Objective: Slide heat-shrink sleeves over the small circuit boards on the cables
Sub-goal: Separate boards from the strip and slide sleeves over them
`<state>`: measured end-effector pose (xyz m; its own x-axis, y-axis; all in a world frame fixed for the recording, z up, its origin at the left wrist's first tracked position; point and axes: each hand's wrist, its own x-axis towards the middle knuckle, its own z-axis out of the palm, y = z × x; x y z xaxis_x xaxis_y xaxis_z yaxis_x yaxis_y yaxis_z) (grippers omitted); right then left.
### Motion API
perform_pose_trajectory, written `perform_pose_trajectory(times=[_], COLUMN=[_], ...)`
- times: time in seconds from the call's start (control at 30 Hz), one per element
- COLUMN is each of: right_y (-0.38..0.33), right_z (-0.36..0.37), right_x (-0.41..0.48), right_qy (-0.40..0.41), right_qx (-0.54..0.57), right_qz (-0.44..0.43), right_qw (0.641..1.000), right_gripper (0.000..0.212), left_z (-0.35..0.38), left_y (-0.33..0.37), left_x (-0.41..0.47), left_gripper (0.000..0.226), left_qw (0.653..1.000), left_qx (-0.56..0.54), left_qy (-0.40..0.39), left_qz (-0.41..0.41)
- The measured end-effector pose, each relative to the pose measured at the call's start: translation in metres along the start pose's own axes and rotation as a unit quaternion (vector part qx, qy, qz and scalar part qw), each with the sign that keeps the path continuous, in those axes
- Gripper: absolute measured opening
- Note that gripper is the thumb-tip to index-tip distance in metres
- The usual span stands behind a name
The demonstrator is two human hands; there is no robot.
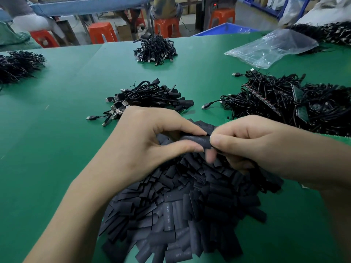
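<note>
My left hand [152,137] pinches a black heat-shrink sleeve [197,139] between thumb and forefinger. My right hand [252,143] meets it from the right, its fingertips pinching the sleeve's right end; whatever it holds there is hidden by the fingers. Both hands hover over a big heap of loose black sleeves [190,209]. A pile of cables with small circuit boards [296,103] lies at the right. A bundle of sleeved USB cables [150,97] lies just beyond my left hand.
The green table [57,130] also carries a cable bundle [155,49] at the far middle, another [17,65] at the far left, and a clear plastic bag [271,47] at the far right. Orange stools [102,32] stand past the table edge.
</note>
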<state>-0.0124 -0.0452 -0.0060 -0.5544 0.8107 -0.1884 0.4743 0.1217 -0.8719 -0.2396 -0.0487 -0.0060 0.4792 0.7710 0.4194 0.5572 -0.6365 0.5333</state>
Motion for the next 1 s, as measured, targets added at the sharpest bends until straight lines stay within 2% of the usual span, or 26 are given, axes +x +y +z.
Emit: perform_pose_trajectory(times=[0.1,0.33,1.0], right_y=[0.003,0.004,0.000], right_z=[-0.005,-0.010,-0.007], right_x=[-0.002,-0.005,-0.004], right_qy=[0.035,0.036,0.040], right_qx=[0.064,0.088,0.097], right_qz=[-0.034,-0.089,-0.069], right_qw=[0.997,0.991,0.992], right_gripper=[0.015,0.000,0.005], left_z=[-0.002,0.003,0.009], left_y=[-0.001,0.002,0.001], left_x=[-0.001,-0.002,-0.001], left_gripper=[0.021,0.021,0.018], left_qw=[0.999,0.997,0.997], left_qx=[0.005,-0.006,-0.008], left_qy=[0.035,0.076,0.069], left_qz=[-0.005,-0.002,0.031])
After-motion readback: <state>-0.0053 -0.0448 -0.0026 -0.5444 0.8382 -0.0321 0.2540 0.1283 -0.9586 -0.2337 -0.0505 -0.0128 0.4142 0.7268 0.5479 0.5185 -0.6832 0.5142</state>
